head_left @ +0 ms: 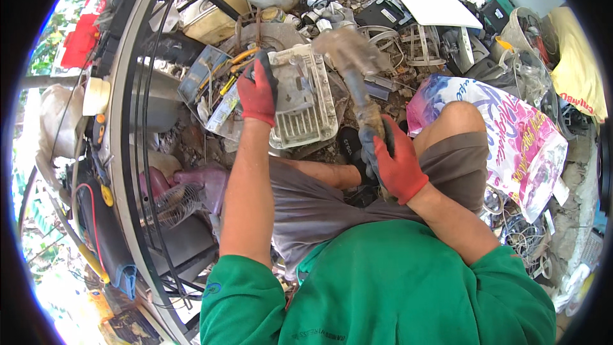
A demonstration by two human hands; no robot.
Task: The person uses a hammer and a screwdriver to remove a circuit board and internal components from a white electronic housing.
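Note:
My right hand [400, 162], in a red and dark grey work glove, is wrapped around the handle of a hammer [361, 99]. The hammer's head is raised and smeared by motion, right of a pale ribbed casing [308, 129]. A grey metal piece [292, 89] lies in the casing's upper part. At the casing's left edge is my left hand [258, 92], in a matching glove, with its fingers curled; what they hold is hidden. Left of that hand stands a tray of hand tools [207, 83], some with yellow or orange handles.
Scrap electronics and a white flat panel [439, 9] lie at the back. A printed plastic sack [511, 134] is beside my right knee. A metal frame [121, 102] runs along the left, with a fan guard [175, 206] near it. Tangled wires [523, 233] lie at lower right.

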